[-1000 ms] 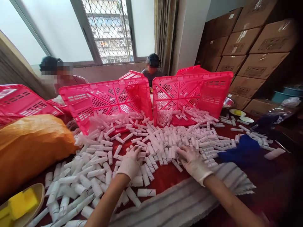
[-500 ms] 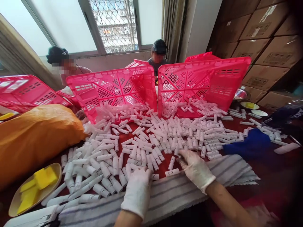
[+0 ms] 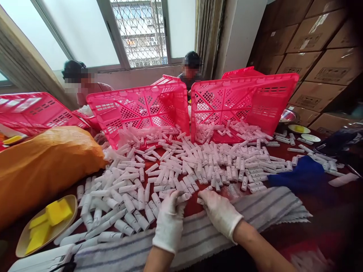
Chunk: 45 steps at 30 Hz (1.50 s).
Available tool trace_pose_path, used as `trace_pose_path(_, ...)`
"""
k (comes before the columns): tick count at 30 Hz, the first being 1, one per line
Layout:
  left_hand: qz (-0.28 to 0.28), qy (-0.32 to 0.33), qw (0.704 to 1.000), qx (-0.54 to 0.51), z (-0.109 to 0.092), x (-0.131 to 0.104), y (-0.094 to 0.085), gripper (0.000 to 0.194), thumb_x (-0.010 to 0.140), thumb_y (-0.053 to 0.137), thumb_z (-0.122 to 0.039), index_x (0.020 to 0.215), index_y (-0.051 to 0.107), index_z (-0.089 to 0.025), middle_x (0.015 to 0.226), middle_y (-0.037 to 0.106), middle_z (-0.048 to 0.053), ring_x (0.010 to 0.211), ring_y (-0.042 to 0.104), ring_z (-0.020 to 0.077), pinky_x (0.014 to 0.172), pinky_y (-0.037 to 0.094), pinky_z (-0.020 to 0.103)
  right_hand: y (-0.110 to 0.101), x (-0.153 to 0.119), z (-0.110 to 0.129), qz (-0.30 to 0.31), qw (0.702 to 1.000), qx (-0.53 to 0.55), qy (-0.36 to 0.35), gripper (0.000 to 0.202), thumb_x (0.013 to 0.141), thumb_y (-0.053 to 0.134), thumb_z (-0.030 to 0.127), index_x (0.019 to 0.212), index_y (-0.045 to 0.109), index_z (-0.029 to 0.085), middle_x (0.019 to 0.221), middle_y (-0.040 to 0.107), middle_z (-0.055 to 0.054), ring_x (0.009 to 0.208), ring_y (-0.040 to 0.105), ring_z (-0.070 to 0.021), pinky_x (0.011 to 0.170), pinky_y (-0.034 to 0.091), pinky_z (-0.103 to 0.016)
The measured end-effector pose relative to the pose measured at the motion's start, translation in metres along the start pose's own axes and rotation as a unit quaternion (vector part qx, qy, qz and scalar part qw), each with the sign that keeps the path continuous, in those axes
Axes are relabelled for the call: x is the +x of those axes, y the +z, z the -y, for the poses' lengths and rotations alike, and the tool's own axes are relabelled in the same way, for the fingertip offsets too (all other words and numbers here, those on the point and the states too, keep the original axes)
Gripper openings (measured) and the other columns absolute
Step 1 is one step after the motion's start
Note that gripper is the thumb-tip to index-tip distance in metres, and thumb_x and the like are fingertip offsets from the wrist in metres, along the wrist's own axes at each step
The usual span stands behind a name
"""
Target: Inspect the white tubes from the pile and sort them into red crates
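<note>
Many small white rolls (image 3: 170,166) with dark marks lie heaped over the dark red table. My left hand (image 3: 169,222), in a white glove, has its fingers closed round one white roll (image 3: 184,197) at the near edge of the heap. To its right, my gloved right hand (image 3: 219,211) has its thumb and fingers pressed together on the end of another white roll (image 3: 200,201). Under both wrists runs a grey-and-white striped cloth (image 3: 198,236). A crumpled clear plastic piece (image 3: 233,190) lies just beyond my right hand.
Pink baskets (image 3: 138,105) lie tipped on their sides behind the heap. An orange bag (image 3: 48,166) and a dish (image 3: 19,245) of yellow sponges (image 3: 58,212) stand left. A blue cloth (image 3: 300,172) lies right. Two people sit beyond the baskets; cartons (image 3: 309,68) are stacked back right.
My right hand has moved left and nearer me, closer to my left hand. My left hand has risen slightly and now holds a roll. The clear plastic has come into view.
</note>
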<state>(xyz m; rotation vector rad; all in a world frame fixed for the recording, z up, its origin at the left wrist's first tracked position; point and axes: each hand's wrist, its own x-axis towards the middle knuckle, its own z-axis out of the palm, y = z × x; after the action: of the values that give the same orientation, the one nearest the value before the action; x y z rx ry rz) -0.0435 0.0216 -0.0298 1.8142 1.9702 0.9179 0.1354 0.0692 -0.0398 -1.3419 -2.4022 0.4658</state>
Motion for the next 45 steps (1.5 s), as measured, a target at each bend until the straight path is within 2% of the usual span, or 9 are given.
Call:
trace_pose_path(5, 0.053, -0.125, 0.937, -0.321, -0.02, -0.021, 0.001, 0.032, 0.086, 0.049, -0.045, 0.106, 0.054, -0.02, 0.097, 0.067, 0.004, 0.087, 0.063, 0.0164, 0.078, 0.05, 0.026, -0.018, -0.004, 0.013, -0.099, 0.919, 0.374, 0.072, 0.031, 0.089, 0.05, 0.041, 0.114, 0.047, 0.024, 0.092, 0.064, -0.004, 0.08, 0.063, -0.0161, 0.072, 0.054, -0.028)
trace_pose_path(9, 0.124, -0.127, 0.932, -0.317, -0.038, -0.027, 0.001, 0.024, 0.084, 0.054, -0.039, 0.098, 0.06, -0.02, 0.092, 0.068, 0.002, 0.087, 0.061, 0.0154, 0.08, 0.047, 0.024, -0.037, -0.014, 0.026, -0.121, 0.839, 0.518, 0.114, 0.029, 0.082, 0.061, 0.045, 0.099, 0.052, 0.023, 0.085, 0.063, 0.0, 0.066, 0.06, -0.0108, 0.06, 0.053, -0.022)
trace_pose_path(18, 0.159, -0.067, 0.956, -0.238, -0.038, -0.033, -0.002, 0.024, 0.081, 0.059, -0.032, 0.102, 0.065, -0.021, 0.095, 0.072, 0.004, 0.088, 0.066, 0.0178, 0.08, 0.052, 0.025, -0.061, -0.029, 0.005, -0.016, 0.896, 0.434, 0.091, 0.027, 0.085, 0.056, 0.044, 0.08, 0.061, 0.018, 0.075, 0.062, -0.001, 0.073, 0.059, -0.0153, 0.069, 0.049, -0.026)
trace_pose_path(23, 0.04, 0.109, 0.98, -0.164, -0.035, -0.042, 0.013, 0.03, 0.077, 0.064, -0.021, 0.107, 0.065, -0.024, 0.095, 0.073, 0.003, 0.086, 0.068, 0.0169, 0.079, 0.054, 0.023, -0.073, -0.025, 0.014, 0.079, 0.942, 0.319, 0.069, 0.03, 0.09, 0.046, 0.043, 0.079, 0.057, 0.018, 0.07, 0.058, 0.0, 0.067, 0.053, -0.0143, 0.063, 0.042, -0.026)
trace_pose_path(28, 0.022, 0.051, 0.979, -0.198, -0.046, -0.045, 0.027, 0.03, 0.079, 0.061, -0.022, 0.109, 0.066, -0.025, 0.097, 0.074, 0.003, 0.086, 0.069, 0.0181, 0.081, 0.055, 0.025, -0.061, -0.029, 0.027, 0.008, 0.899, 0.422, 0.12, 0.044, 0.091, 0.033, 0.056, 0.108, 0.054, 0.021, 0.081, 0.057, -0.002, 0.072, 0.053, -0.0159, 0.069, 0.045, -0.029)
trace_pose_path(36, 0.042, -0.069, 0.955, -0.286, -0.057, -0.039, 0.019, 0.026, 0.074, 0.065, -0.036, 0.096, 0.07, -0.024, 0.09, 0.072, 0.005, 0.083, 0.065, 0.0215, 0.082, 0.05, 0.03, -0.039, -0.045, 0.012, -0.127, 0.838, 0.501, 0.172, 0.033, 0.075, 0.064, 0.053, 0.078, 0.059, 0.021, 0.075, 0.057, 0.0, 0.074, 0.055, -0.0167, 0.072, 0.048, -0.028)
trace_pose_path(38, 0.12, -0.126, 0.911, -0.373, -0.056, -0.037, 0.015, 0.03, 0.071, 0.068, -0.045, 0.088, 0.068, -0.02, 0.073, 0.067, 0.004, 0.065, 0.06, 0.016, 0.065, 0.05, 0.026, -0.043, -0.045, 0.01, -0.108, 0.842, 0.509, 0.14, 0.029, 0.076, 0.066, 0.049, 0.077, 0.06, 0.02, 0.074, 0.056, 0.0, 0.072, 0.054, -0.016, 0.069, 0.048, -0.027)
trace_pose_path(42, 0.348, -0.224, 0.667, -0.62, -0.058, -0.038, 0.008, 0.044, 0.07, 0.062, -0.061, 0.071, 0.051, -0.018, 0.048, 0.033, -0.01, 0.035, 0.018, 0.0016, 0.036, 0.019, 0.017, -0.055, -0.049, 0.016, -0.03, 0.865, 0.501, 0.029, 0.024, 0.085, 0.057, 0.042, 0.076, 0.062, 0.021, 0.078, 0.054, -0.001, 0.073, 0.054, -0.0147, 0.07, 0.047, -0.027)
trace_pose_path(45, 0.378, -0.178, 0.679, -0.604, -0.066, -0.043, 0.009, 0.045, 0.076, 0.053, -0.062, 0.072, 0.051, -0.018, 0.05, 0.041, -0.006, 0.034, 0.026, 0.0029, 0.035, 0.021, 0.018, -0.057, -0.062, 0.02, -0.011, 0.854, 0.517, 0.058, 0.03, 0.083, 0.056, 0.051, 0.087, 0.063, 0.022, 0.088, 0.059, -0.004, 0.081, 0.058, -0.0184, 0.074, 0.05, -0.03)
